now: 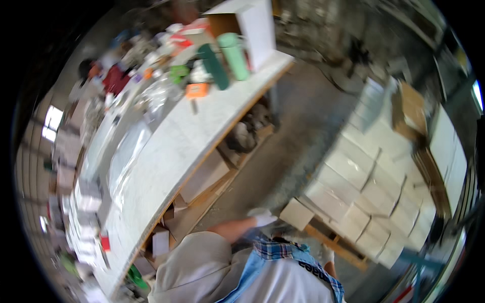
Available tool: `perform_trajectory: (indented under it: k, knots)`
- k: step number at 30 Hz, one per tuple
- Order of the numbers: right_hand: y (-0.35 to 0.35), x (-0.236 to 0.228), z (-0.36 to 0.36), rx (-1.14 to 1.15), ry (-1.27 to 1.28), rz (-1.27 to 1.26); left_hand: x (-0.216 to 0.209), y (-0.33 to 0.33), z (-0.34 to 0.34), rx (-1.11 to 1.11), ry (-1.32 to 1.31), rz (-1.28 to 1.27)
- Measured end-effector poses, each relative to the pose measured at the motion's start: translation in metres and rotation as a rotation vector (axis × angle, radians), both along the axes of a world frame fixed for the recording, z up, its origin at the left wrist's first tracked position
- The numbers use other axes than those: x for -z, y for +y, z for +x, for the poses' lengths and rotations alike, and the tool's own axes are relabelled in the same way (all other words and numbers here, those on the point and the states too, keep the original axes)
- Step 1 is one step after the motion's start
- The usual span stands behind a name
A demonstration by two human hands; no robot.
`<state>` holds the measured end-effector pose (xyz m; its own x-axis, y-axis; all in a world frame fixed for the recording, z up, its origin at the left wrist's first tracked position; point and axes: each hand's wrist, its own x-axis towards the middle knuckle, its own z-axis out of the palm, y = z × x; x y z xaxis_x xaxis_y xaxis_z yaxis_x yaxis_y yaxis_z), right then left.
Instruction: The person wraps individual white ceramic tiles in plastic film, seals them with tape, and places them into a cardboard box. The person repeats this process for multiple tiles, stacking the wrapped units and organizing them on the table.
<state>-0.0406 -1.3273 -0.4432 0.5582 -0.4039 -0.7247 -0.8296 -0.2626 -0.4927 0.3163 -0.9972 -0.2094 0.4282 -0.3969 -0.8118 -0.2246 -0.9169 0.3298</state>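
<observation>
I see my gloved left hand [262, 217] reaching toward a small white carton [296, 213] at the stacked cartons [371, 187]; its grip isn't readable. Right hand [327, 254] hangs empty, grip unclear. Nothing lifted yet.

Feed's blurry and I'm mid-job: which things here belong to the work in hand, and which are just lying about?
In hand:
left hand, gloved
small white box beside it
stack of white boxes

Lying about:
two green bottles
orange box
workbench
</observation>
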Motion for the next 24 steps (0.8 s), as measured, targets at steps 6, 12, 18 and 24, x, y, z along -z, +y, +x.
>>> perform_trajectory:
  k: [6, 12, 18, 24]
  knots:
    - [0.055, -0.030, 0.093, 0.299, 0.070, 0.309, -0.064, 0.059, 0.018, -0.220, -0.178, -0.289]
    - [0.161, -0.120, 0.224, 0.106, 0.072, 0.554, -0.111, 0.208, 0.017, -0.311, -0.335, -0.470]
    - [0.350, -0.278, 0.371, -0.469, -0.492, 0.549, -0.137, 0.346, -0.026, -0.477, -0.470, -0.428]
    - [0.535, -0.388, 0.443, -0.900, -0.485, 0.464, -0.167, 0.425, -0.074, -0.906, -0.644, -0.514]
